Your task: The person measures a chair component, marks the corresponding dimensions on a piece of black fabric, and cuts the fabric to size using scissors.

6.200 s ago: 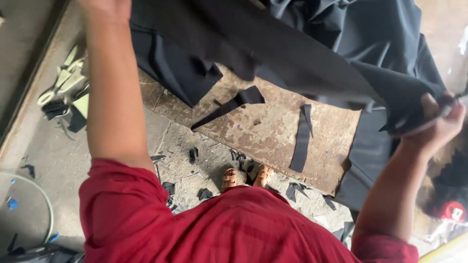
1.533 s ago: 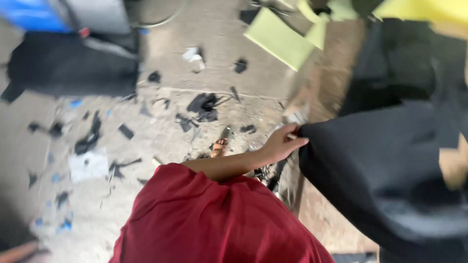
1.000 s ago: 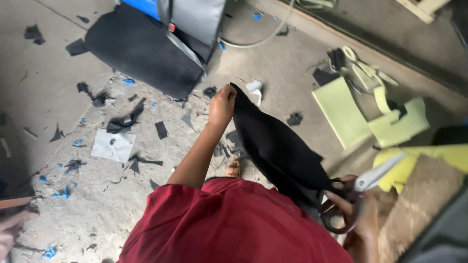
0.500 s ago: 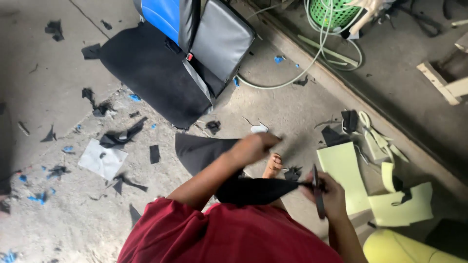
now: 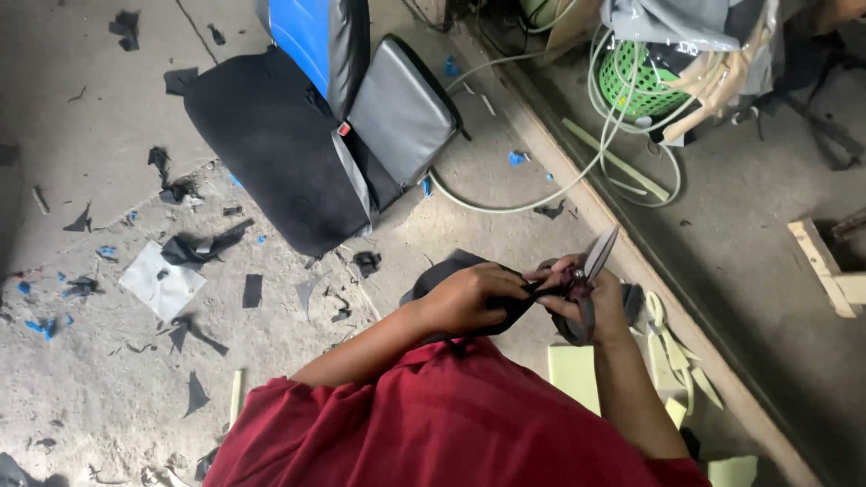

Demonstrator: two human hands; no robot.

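One camera sits on the person's head, looking steeply down past the red shirt [image 5: 433, 424] onto the nearby concrete floor [image 5: 81, 379].

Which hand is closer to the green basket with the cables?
Right. The right hand with the scissors lies below the green basket; the left hand is farther left.

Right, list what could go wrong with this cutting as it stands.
1. The left hand bunches the black fabric right beside the scissors in the right hand; a finger might get nicked.
2. The piece is cut in mid-air, unsupported, so the cut may wander.
3. The pale cable and fabric scraps on the floor could trip someone.
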